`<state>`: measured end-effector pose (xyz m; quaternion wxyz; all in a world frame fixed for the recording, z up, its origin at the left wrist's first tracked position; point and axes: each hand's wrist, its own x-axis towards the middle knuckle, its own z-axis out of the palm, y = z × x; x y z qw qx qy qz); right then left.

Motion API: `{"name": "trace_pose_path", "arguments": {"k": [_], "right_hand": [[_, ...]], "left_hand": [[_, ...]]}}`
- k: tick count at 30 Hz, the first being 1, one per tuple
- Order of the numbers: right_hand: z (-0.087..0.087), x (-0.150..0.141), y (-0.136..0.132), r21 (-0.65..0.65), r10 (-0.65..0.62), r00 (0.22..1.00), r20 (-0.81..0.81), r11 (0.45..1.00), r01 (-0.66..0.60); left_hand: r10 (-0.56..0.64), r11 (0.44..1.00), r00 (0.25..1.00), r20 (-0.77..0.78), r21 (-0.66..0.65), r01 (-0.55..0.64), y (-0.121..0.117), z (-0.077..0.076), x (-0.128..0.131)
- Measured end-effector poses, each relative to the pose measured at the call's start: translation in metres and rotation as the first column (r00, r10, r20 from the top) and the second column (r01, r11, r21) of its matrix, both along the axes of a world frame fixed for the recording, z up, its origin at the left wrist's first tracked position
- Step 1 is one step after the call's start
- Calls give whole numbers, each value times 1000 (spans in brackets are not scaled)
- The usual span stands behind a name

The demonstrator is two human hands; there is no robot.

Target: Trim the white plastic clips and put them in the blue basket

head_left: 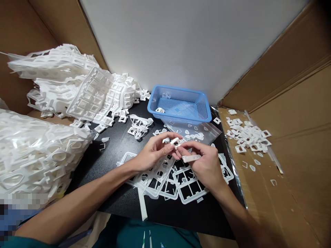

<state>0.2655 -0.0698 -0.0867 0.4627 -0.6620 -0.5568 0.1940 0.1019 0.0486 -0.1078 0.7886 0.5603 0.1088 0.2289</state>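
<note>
Fingers of the left hand are gripping a small white piece above the middle of the black tabletop, while the right hand is pinching its other side — a white strip is also sitting in that hand, lying across the fingers. Beneath both hands, white plastic frames are lying overlapped. Beyond them, a blue basket is standing near the pale wall, with one white part resting inside; a clear zip bag is lying just in front, with small flat bits scattered over it. Leftward, a bulging clear bag is holding many white parts — behind it, a heap of white sheets is leaning toward the cardboard. Rightward, loose white parts are lying piled on a brown surface.
</note>
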Motion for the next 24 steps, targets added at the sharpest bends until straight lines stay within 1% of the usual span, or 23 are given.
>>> {"name": "trace_pose_path", "arguments": {"k": [3,5,7,10,13,15,18,21,23,24], "right_hand": [[-5,-1,1,-10,-35,999,27,999,36],[-9,-1,0,-4,-56,998,40,998,56],[-10,-1,0,0,-67,997,46,998,67],[-10,-4,-1,12,-48,995,86,999,48],[-10,-8,-3,50,-29,968,248,999,17],[-10,-9,-4,91,-56,913,405,996,21],[-13,-8,-5,147,-104,791,603,989,18],[-14,-5,-4,170,-111,647,754,985,-28],[-14,-4,-4,198,-130,561,818,978,-63],[-14,-3,-4,215,-138,543,828,973,-81]], "left_hand": [[98,988,994,-57,126,-90,-8,3,2],[116,978,990,-80,182,-100,-12,3,2],[89,980,993,-76,185,-73,-15,2,3],[54,981,998,-37,191,-46,-18,-1,4],[69,979,996,-51,197,-57,-19,-2,4],[71,984,995,-70,170,-58,-19,-3,4],[103,983,990,-100,163,-86,-18,-4,4],[165,959,973,-164,257,-119,-17,-3,5],[153,939,971,-182,332,-85,-16,-2,5],[130,935,976,-177,348,-62,-16,-1,5]]}}
